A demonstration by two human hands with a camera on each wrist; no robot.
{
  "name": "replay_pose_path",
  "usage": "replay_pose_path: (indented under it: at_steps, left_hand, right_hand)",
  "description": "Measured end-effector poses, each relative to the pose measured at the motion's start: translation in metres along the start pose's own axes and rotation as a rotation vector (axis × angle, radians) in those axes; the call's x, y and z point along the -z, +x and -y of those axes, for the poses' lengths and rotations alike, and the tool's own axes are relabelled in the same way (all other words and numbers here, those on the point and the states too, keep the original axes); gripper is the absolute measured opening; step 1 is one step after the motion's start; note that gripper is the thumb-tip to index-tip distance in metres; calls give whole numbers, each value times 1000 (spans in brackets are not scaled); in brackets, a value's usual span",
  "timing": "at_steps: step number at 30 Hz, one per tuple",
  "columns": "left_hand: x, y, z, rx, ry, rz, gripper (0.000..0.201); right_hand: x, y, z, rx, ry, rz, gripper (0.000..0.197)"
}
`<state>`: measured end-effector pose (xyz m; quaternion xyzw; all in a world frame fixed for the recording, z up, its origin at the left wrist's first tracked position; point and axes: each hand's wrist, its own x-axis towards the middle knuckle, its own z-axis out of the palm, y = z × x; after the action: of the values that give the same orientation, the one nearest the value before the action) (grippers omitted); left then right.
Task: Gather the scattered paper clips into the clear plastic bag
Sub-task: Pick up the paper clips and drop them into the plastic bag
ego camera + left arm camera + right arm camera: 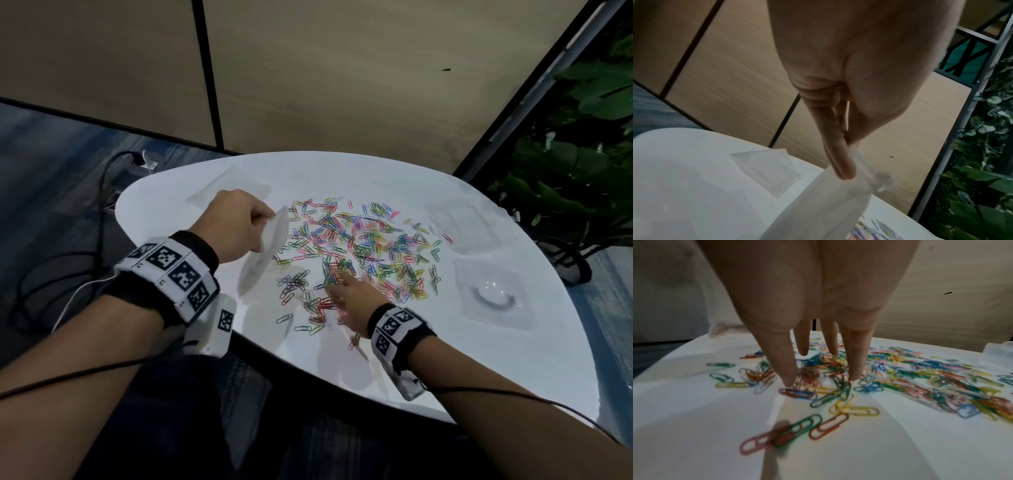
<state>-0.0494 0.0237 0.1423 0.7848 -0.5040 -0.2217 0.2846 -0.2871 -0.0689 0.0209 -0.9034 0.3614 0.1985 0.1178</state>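
Many coloured paper clips [370, 240] lie scattered over the middle of the white table [445, 359]. My left hand [263, 219] pinches the rim of the clear plastic bag [263, 253], which hangs just above the table, left of the clips. In the left wrist view, thumb and fingers of that hand [840, 162] close on the bag's edge [828, 203]. My right hand [342, 287] reaches down into the near part of the pile. Its straight, spread fingers [789, 369] touch the table around a clump of clips [818, 368].
A second flat clear bag [229, 188] lies at the table's back left. Two clear plastic trays [459, 222] [493, 294] sit on the right side. The table's dark front edge [308, 370] curves close to me. Plants [582, 171] stand at right, cables [102, 205] on the floor at left.
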Motion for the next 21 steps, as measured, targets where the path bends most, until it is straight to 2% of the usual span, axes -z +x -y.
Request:
replay_pose_path:
  at_steps: [4,7,10,13,16,18,21]
  left_hand:
    - [3,-3,16,25,76,82,29]
    - [-2,-3,19,48,69,181,29]
    - [-7,-2,16,32,80,220,29]
    - [-12,0,14,37,72,247,31]
    - [-18,1,12,65,52,262,29]
    - [-21,1,11,79,51,272,27]
    - [-25,0,6,84,44,273,25]
  right_hand:
    - [-8,11,6,16,-39,-127,24]
    - [-3,15,7,-5,-28,-167,18]
    - [9,14,6,-101,138,-192,16]
    - [25,11,4,-222,405,-259,14]
    - [45,7,8,-325,807,-287,15]
    - [63,2,15,-332,1176,-299,19]
    - [88,-5,31,-243,1692,-286,25]
